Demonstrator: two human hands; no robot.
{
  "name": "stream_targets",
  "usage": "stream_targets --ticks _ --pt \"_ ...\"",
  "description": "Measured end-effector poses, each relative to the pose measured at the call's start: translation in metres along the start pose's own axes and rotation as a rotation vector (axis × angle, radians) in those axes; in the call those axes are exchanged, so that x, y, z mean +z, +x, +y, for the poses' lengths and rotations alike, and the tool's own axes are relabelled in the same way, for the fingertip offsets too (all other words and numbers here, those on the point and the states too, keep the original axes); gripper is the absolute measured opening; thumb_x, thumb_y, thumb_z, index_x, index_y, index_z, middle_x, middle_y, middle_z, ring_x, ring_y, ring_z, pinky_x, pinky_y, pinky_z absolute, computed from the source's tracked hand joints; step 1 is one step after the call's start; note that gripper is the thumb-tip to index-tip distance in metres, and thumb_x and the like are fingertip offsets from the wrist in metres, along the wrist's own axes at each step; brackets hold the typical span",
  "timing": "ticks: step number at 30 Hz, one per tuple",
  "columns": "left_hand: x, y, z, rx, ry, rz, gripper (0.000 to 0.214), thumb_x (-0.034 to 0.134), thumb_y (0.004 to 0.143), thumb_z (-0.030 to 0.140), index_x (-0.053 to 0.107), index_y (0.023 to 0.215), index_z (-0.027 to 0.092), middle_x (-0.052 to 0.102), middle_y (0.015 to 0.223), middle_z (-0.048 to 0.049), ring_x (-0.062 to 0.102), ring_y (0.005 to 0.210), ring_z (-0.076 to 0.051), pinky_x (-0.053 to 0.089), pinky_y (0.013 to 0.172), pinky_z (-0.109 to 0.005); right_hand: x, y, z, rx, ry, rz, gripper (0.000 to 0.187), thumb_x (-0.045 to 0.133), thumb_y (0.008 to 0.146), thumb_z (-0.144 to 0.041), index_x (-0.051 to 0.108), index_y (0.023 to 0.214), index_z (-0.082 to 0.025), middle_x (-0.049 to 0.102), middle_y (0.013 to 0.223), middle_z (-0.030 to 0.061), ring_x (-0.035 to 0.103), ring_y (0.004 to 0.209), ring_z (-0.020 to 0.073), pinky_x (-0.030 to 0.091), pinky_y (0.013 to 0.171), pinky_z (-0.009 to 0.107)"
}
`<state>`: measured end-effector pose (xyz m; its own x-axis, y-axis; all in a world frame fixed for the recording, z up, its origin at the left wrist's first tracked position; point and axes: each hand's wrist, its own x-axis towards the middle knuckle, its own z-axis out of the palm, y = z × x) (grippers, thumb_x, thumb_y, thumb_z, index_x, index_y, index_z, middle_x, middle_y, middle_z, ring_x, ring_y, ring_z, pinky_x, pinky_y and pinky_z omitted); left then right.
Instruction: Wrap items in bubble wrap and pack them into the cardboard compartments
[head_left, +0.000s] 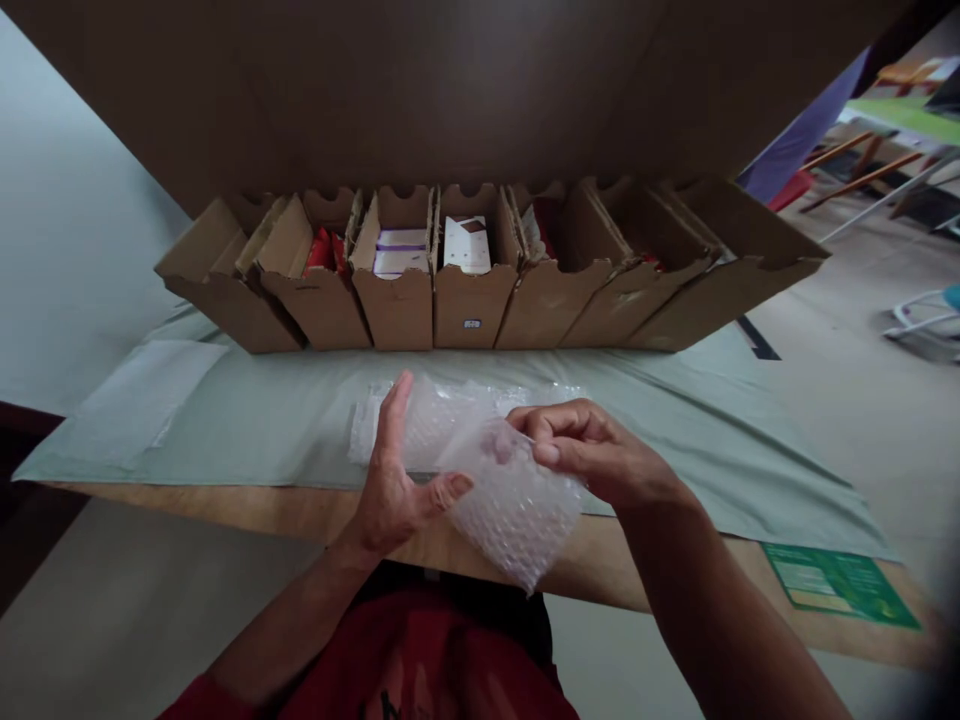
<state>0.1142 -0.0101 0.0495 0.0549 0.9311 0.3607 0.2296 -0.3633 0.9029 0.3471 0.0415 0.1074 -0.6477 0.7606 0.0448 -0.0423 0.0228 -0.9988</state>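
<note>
A clear bubble wrap bag (517, 515) hangs tilted in front of me, over the table's front edge. My right hand (592, 450) pinches its upper edge between thumb and fingers. On the other side, my left hand (397, 495) has its fingers stretched upward and its thumb apart, with the thumb tip at the bag's left edge. Whether that thumb presses on the plastic is hard to tell. Behind the hands, more bubble wrap (365, 430) lies flat on the pale green cloth (292, 420), partly hidden by the bag and my hands.
A row of several cardboard bins (469, 310) stands along the back. White boxes (466, 245) and red packets (322, 250) sit in some. A tall cardboard panel (420, 90) rises behind. White sheets (150, 395) lie left; a green printed card (840, 585) lies right.
</note>
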Motion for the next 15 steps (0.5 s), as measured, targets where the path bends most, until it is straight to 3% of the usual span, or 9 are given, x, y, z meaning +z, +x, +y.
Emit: stream_targets --ticks 4,7,9,12,14,15 --pt "-0.010 0.002 0.003 -0.057 0.076 -0.087 0.092 0.078 0.082 0.062 0.037 0.158 0.029 0.048 0.156 -0.0143 0.043 0.146 -0.040 0.030 0.122 -0.060 -0.004 0.001 -0.019 -0.114 -0.043 -0.186 0.047 0.073 0.088 -0.050 0.052 0.058 -0.021 0.070 0.088 0.0049 0.063 0.086 0.0215 0.050 0.083 0.041" --pt "-0.021 0.000 -0.005 -0.075 0.018 -0.170 0.085 0.067 0.089 0.066 0.036 0.159 0.030 0.042 0.159 -0.0155 0.041 0.147 -0.040 0.033 0.120 -0.062 -0.006 -0.004 -0.030 -0.143 -0.081 -0.222 0.055 0.072 0.084 -0.059 0.047 0.050 -0.023 0.069 0.074 0.0041 0.066 0.080 0.0231 0.052 0.088 0.047" --pt "-0.030 -0.004 -0.004 0.003 0.056 -0.222 0.086 0.066 0.088 0.069 0.034 0.160 0.034 0.024 0.170 -0.0137 0.024 0.156 -0.043 0.027 0.122 -0.065 -0.001 -0.007 -0.033 -0.159 -0.071 -0.270 0.058 0.068 0.087 -0.061 0.045 0.049 -0.024 0.070 0.070 0.0032 0.070 0.084 0.0242 0.053 0.092 0.048" --pt "-0.040 -0.007 0.013 0.224 0.202 -0.247 0.102 0.079 0.081 0.063 0.024 0.163 0.038 -0.001 0.176 -0.0086 -0.002 0.160 -0.045 0.013 0.125 -0.069 0.018 -0.005 -0.032 -0.247 0.017 -0.477 0.055 0.064 0.093 -0.054 0.043 0.052 -0.023 0.072 0.069 0.0020 0.073 0.098 0.0233 0.052 0.096 0.043" --pt "-0.043 -0.007 0.030 0.380 0.241 -0.261 0.109 0.084 0.079 0.056 0.020 0.164 0.036 0.005 0.176 -0.0110 -0.007 0.161 -0.043 0.005 0.126 -0.070 0.030 -0.002 -0.027 -0.328 0.065 -0.643 0.054 0.066 0.092 -0.053 0.043 0.054 -0.022 0.074 0.068 0.0014 0.074 0.102 0.0227 0.050 0.103 0.040" --pt "-0.044 -0.006 0.036 0.439 0.230 -0.299 0.106 0.085 0.079 0.053 0.024 0.163 0.032 0.019 0.174 -0.0137 0.000 0.161 -0.042 0.002 0.126 -0.068 0.034 -0.001 -0.025 -0.367 0.059 -0.730 0.053 0.067 0.091 -0.055 0.045 0.055 -0.022 0.075 0.068 0.0010 0.075 0.103 0.0226 0.048 0.106 0.038"
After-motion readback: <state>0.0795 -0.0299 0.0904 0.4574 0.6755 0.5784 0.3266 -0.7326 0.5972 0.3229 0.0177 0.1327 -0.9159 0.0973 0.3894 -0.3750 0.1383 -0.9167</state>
